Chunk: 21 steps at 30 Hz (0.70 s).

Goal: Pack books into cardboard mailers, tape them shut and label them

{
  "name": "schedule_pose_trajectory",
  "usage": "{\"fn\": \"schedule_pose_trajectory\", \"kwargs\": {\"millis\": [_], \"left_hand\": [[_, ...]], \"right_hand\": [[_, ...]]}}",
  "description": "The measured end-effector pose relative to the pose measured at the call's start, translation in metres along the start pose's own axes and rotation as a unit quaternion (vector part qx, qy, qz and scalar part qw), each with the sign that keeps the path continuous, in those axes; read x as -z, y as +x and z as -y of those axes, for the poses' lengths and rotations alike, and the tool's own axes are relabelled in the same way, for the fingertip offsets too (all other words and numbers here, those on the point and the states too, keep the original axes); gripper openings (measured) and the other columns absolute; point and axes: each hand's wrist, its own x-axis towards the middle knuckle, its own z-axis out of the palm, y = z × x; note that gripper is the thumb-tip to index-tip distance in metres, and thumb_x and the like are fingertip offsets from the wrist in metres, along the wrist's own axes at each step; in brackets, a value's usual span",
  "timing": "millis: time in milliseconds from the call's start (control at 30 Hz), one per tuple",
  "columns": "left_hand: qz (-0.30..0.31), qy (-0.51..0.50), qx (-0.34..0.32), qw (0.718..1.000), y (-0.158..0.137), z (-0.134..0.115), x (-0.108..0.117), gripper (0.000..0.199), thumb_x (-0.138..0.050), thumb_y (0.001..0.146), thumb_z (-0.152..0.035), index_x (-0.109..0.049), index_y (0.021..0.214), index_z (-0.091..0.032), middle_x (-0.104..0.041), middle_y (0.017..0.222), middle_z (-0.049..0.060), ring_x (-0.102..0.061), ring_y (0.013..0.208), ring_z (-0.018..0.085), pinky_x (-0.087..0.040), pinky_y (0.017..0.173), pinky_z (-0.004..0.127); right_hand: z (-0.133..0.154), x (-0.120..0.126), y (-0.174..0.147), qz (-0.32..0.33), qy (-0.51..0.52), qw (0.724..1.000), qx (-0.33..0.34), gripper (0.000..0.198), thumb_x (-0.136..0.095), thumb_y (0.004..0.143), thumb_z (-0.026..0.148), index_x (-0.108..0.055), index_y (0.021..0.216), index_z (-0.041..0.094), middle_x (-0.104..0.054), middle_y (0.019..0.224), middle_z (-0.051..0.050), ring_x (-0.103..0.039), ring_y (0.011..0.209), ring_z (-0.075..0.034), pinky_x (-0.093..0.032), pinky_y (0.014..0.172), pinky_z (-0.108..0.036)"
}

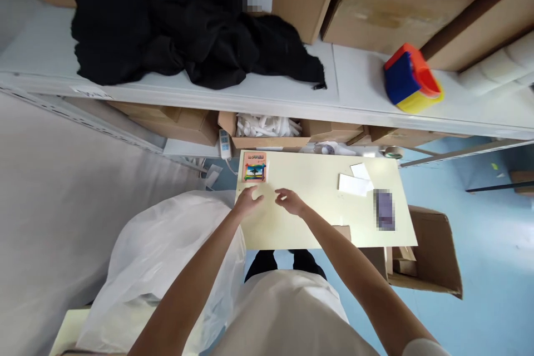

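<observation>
A flat, orange-pink packet (254,167) with a picture of a tree in a colourful frame lies at the far left corner of the pale yellow table (300,222). Just below it is my left hand (247,201), its thumb and fingers apart and nothing in them. My right hand (290,202) hovers over the table to the right of the packet, apart from it. Its fingers are bent, with a gap between thumb and fingers, and I see nothing held there.
White cards (354,184) and a blurred purple item (384,209) lie on the table's right. A big translucent plastic bag (167,245) bulges at left. An open carton (434,250) stands right. Ahead, a shelf (359,94) bears black cloth (187,39) and boxes.
</observation>
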Motion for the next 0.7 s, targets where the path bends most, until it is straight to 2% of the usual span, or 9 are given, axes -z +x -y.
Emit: {"fn": "schedule_pose_trajectory", "kwargs": {"millis": [133, 200, 267, 367, 500, 600, 700], "left_hand": [[0.052, -0.002, -0.036, 0.998, -0.022, -0.021, -0.012, 0.043, -0.062, 0.073, -0.033, -0.062, 0.112, -0.015, -0.063, 0.121, 0.016, -0.062, 0.107, 0.030, -0.049, 0.089, 0.039], [0.070, -0.007, -0.055, 0.996, -0.028, -0.044, -0.016, 0.039, -0.066, 0.070, -0.032, -0.065, 0.105, -0.017, -0.066, 0.115, 0.015, -0.064, 0.102, 0.031, -0.051, 0.085, 0.037], [0.095, -0.035, -0.083, 0.991, -0.031, -0.077, -0.019, 0.036, -0.069, 0.067, -0.031, -0.066, 0.101, -0.019, -0.068, 0.112, 0.013, -0.066, 0.099, 0.031, -0.052, 0.082, 0.037], [0.126, -0.091, -0.147, 0.977, -0.031, -0.139, -0.021, 0.037, -0.069, 0.068, -0.031, -0.065, 0.103, -0.019, -0.066, 0.115, 0.014, -0.066, 0.098, 0.030, -0.053, 0.081, 0.038], [0.130, -0.118, -0.224, 0.959, -0.016, -0.238, -0.024, 0.041, -0.068, 0.072, -0.033, -0.061, 0.111, -0.019, -0.064, 0.120, 0.011, -0.065, 0.102, 0.024, -0.052, 0.087, 0.036], [0.055, -0.146, -0.262, 0.952, 0.008, -0.317, -0.028, 0.046, -0.068, 0.073, -0.036, -0.059, 0.114, -0.017, -0.062, 0.121, 0.013, -0.063, 0.104, 0.023, -0.050, 0.090, 0.038], [-0.059, -0.154, -0.236, 0.958, 0.036, -0.386, -0.034, 0.063, -0.069, 0.073, -0.043, -0.049, 0.126, -0.017, -0.050, 0.135, 0.016, -0.058, 0.112, 0.024, -0.047, 0.094, 0.038]], "right_hand": [[-0.030, 0.019, -0.056, 0.008, 0.048, 0.999, 0.001, 0.031, -0.062, 0.074, 0.020, -0.066, 0.104, 0.020, -0.067, 0.089, -0.003, -0.060, 0.066, -0.011, -0.048, 0.060, -0.024], [-0.045, 0.040, -0.076, -0.016, 0.072, 0.997, 0.024, 0.031, -0.060, 0.075, 0.024, -0.066, 0.104, 0.018, -0.067, 0.091, -0.005, -0.060, 0.067, -0.012, -0.049, 0.062, -0.026], [-0.053, 0.072, -0.092, -0.069, 0.079, 0.992, 0.065, 0.032, -0.060, 0.075, 0.031, -0.065, 0.104, 0.018, -0.067, 0.090, -0.007, -0.060, 0.067, -0.013, -0.050, 0.063, -0.029], [-0.046, 0.142, -0.109, -0.168, 0.093, 0.972, 0.137, 0.038, -0.060, 0.075, 0.043, -0.065, 0.102, 0.017, -0.066, 0.083, -0.007, -0.058, 0.066, -0.015, -0.050, 0.064, -0.031], [-0.014, 0.252, -0.119, -0.305, 0.105, 0.928, 0.189, 0.044, -0.063, 0.073, 0.050, -0.064, 0.101, 0.016, -0.065, 0.079, -0.004, -0.056, 0.063, -0.014, -0.049, 0.063, -0.031], [0.011, 0.323, -0.112, -0.410, 0.124, 0.880, 0.204, 0.055, -0.064, 0.071, 0.054, -0.060, 0.110, 0.017, -0.064, 0.093, -0.007, -0.058, 0.067, -0.015, -0.051, 0.066, -0.033], [0.029, 0.376, -0.089, -0.433, 0.116, 0.878, 0.169, 0.069, -0.065, 0.067, 0.059, -0.053, 0.123, 0.020, -0.060, 0.112, -0.011, -0.061, 0.077, -0.018, -0.052, 0.073, -0.038]]}}
